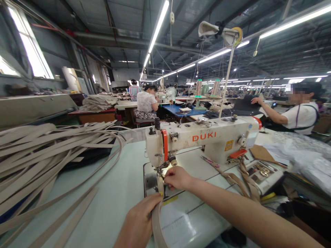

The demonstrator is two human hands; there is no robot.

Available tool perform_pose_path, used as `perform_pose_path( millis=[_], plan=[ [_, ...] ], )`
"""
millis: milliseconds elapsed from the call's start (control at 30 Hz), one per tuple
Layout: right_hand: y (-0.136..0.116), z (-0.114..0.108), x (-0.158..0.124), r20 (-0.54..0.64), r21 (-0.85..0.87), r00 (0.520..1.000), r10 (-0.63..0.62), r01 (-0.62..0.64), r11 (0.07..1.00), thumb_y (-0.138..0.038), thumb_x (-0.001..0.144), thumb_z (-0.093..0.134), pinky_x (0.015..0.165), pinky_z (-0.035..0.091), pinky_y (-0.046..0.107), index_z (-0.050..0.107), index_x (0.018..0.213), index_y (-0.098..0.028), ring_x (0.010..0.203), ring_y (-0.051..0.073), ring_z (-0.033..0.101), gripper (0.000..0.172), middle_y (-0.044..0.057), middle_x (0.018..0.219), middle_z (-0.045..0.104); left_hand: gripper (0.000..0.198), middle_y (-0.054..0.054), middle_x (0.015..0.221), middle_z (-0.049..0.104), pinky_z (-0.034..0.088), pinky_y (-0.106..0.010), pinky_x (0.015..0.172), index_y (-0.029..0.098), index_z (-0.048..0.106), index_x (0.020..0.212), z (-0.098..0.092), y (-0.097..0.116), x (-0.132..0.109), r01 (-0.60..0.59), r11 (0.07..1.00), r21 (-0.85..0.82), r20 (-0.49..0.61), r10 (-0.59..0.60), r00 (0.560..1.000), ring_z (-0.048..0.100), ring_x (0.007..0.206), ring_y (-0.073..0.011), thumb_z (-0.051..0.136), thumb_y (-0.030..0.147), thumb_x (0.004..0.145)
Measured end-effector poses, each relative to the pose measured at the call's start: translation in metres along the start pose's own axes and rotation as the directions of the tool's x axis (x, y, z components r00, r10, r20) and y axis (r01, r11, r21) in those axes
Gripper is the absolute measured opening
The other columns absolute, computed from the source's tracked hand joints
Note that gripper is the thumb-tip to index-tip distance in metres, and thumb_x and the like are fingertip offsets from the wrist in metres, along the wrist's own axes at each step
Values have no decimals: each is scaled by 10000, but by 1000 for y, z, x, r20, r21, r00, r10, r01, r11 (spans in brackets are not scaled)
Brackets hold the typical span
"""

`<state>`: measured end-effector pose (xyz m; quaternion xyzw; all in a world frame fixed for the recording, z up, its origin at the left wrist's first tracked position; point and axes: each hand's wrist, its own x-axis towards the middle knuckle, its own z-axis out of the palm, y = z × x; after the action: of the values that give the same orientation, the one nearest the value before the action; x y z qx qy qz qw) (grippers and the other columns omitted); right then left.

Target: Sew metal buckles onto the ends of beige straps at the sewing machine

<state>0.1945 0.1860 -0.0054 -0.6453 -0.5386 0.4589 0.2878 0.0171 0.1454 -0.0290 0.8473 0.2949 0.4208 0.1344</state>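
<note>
A white sewing machine [204, 137] with orange parts stands on the pale table. Under its lit needle area runs a beige strap [158, 224], which curves down over the table's front edge. My left hand [141, 218] is closed on this strap just in front of the metal needle plate, thumb on top. Beside the presser foot, my right hand [177, 178] is closed in a pinch at the strap's right side; what its fingertips hold, if anything, is too small to make out.
Many beige straps [38, 151] lie heaped on the left. Pink-handled scissors [210, 162] rest behind my right forearm, near a tray [269, 181] with small tools. One person [300, 115] works at the right; others sit or stand farther back.
</note>
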Motion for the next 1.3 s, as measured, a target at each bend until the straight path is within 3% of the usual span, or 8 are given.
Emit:
perform_pose_path(
  millis=[167,467,733,900,1133,1300],
  plan=[
    [1,-4,-1,32,15,999,-5,5,1000,-95,748,514,452,403,170,538,631,-179,417,87,486,146,-75,449,463,231,-10,882,768,560,-181,739,243,722,908,0,0,1,-131,981,146,-48,139,989,730,756,-136,509,330,893],
    [-5,-4,0,58,-159,998,-23,32,987,-121,729,558,467,405,179,597,607,-147,428,90,488,131,-28,500,533,213,11,928,762,569,-198,767,263,708,969,0,-4,-2,-119,980,161,-34,126,991,729,796,-145,521,330,891],
    [-3,-2,0,-2,-278,997,-74,71,958,-146,706,545,480,377,182,692,753,-145,475,99,506,155,2,579,606,266,-5,889,766,564,-184,752,245,715,931,0,-1,0,-147,974,172,-51,158,986,730,766,-138,485,378,913],
    [-2,-1,1,2,-233,997,-72,70,970,-152,702,548,468,370,184,662,708,-140,459,105,494,115,-35,475,495,229,-5,903,766,565,-189,756,252,712,930,0,-1,1,-172,970,173,-23,178,984,730,774,-143,506,347,899],
    [-2,-11,-4,152,-88,988,-24,37,995,-105,706,555,476,414,144,579,639,-161,438,68,484,91,-78,464,465,287,-28,869,765,566,-191,735,230,704,906,1,2,1,-221,944,244,3,227,974,731,751,-143,448,358,924],
    [0,-15,-9,92,-127,996,-21,33,991,-120,760,521,448,382,151,600,699,-157,441,67,478,106,-66,514,494,306,-39,863,764,569,-194,731,213,699,894,2,1,0,-234,931,281,10,241,970,731,754,-148,427,351,930]
  ],
)
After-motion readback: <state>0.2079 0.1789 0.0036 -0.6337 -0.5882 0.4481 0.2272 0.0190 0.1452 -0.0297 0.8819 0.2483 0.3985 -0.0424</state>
